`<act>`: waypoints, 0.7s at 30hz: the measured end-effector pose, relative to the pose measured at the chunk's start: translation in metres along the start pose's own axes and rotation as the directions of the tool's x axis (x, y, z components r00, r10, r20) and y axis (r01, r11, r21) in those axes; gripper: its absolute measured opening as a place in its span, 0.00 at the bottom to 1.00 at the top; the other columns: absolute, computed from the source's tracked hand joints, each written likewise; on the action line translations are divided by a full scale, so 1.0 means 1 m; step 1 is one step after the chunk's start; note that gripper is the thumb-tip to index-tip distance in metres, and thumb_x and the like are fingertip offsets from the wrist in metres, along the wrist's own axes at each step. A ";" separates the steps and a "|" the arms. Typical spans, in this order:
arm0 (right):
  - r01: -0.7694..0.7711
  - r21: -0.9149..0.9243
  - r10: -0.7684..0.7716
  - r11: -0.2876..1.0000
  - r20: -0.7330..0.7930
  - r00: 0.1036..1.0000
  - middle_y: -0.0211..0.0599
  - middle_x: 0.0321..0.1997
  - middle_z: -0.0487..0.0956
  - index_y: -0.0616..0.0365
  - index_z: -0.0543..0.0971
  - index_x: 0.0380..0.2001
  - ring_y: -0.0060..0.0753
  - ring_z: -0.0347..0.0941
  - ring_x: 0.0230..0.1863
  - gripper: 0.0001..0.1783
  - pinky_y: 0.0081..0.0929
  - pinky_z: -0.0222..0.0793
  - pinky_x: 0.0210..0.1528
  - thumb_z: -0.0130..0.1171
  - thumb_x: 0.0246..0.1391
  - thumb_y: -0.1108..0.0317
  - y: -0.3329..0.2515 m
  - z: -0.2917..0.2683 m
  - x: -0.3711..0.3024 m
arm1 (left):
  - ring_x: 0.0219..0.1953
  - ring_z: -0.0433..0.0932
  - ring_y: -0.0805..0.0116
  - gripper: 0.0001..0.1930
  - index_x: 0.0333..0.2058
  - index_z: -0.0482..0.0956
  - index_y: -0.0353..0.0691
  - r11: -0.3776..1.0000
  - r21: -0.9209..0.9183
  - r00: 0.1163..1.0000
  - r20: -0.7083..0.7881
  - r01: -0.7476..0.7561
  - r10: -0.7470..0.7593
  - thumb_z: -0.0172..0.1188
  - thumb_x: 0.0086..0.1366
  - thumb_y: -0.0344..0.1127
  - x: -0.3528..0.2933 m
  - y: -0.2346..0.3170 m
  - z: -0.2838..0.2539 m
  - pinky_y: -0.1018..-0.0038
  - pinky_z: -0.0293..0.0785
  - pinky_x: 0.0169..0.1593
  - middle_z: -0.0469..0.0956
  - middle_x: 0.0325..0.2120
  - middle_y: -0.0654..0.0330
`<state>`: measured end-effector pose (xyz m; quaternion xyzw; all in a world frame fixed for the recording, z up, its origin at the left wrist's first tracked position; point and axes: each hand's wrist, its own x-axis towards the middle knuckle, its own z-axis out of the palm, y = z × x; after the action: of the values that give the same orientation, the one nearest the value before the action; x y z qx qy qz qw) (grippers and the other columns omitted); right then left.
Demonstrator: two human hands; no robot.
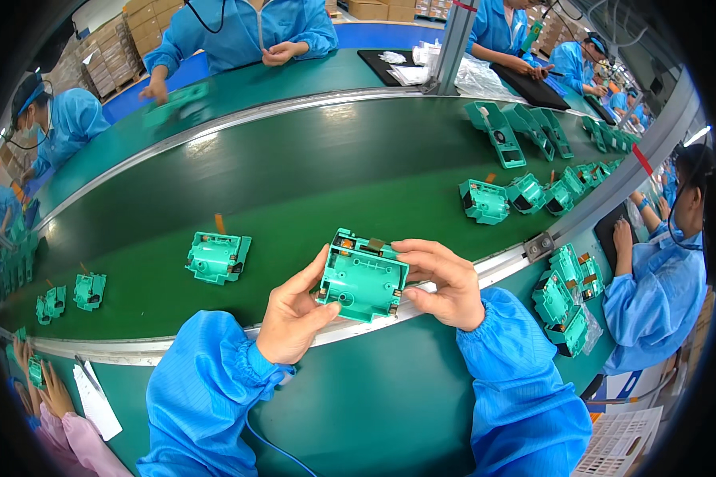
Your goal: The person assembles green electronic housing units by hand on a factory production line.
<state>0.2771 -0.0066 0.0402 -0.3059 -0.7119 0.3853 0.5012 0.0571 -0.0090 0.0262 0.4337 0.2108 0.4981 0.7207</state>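
Observation:
A green plastic housing point(363, 276) is held up between my two hands, over the near rail of the conveyor. Its hollow inner side faces me, with a copper-coloured part and small dark pieces along its top edge. My left hand point(298, 310) grips the lower left side, thumb on the front face. At the right side, my right hand point(445, 282) has its fingers on the upper corner and its thumb near the lower edge. On the belt to the left lies a similar green housing point(217, 257) with an orange tab standing up.
The green conveyor belt point(318, 175) crosses in front, behind a metal rail point(501, 266). More housings point(485, 202) and green covers point(497, 131) lie on it at right. Stacked housings point(561, 302) sit on the bench beside a co-worker point(660, 294). A metal post point(456, 48) rises opposite.

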 end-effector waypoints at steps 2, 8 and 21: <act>0.002 -0.020 -0.002 1.000 0.002 1.000 0.47 0.52 0.65 0.66 0.71 0.44 0.38 0.72 0.44 0.21 0.31 0.73 0.44 0.57 0.42 0.81 0.000 0.000 0.000 | 0.56 0.59 0.66 0.33 0.58 0.52 0.35 1.000 -0.016 1.000 -0.007 0.012 -0.012 0.51 0.52 0.15 0.000 -0.001 0.000 0.70 0.61 0.55 0.56 0.57 0.54; 0.000 -0.037 0.000 0.999 0.011 1.000 0.48 0.52 0.65 0.67 0.70 0.44 0.39 0.72 0.44 0.20 0.31 0.73 0.45 0.56 0.43 0.82 -0.002 0.000 0.001 | 0.55 0.60 0.66 0.33 0.58 0.52 0.35 1.000 -0.023 1.000 -0.019 0.012 -0.012 0.50 0.52 0.14 0.000 0.000 0.001 0.68 0.62 0.55 0.56 0.57 0.54; -0.029 0.103 0.028 0.994 0.017 0.999 0.47 0.52 0.64 0.66 0.69 0.46 0.36 0.71 0.44 0.23 0.30 0.71 0.46 0.57 0.41 0.82 0.002 0.001 0.002 | 0.55 0.61 0.63 0.34 0.58 0.51 0.34 0.994 -0.099 0.998 -0.039 0.044 -0.048 0.50 0.52 0.15 -0.001 0.001 0.005 0.64 0.63 0.55 0.56 0.56 0.51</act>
<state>0.2761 -0.0041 0.0389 -0.2866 -0.6906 0.4311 0.5051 0.0596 -0.0116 0.0294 0.3826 0.2108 0.4998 0.7479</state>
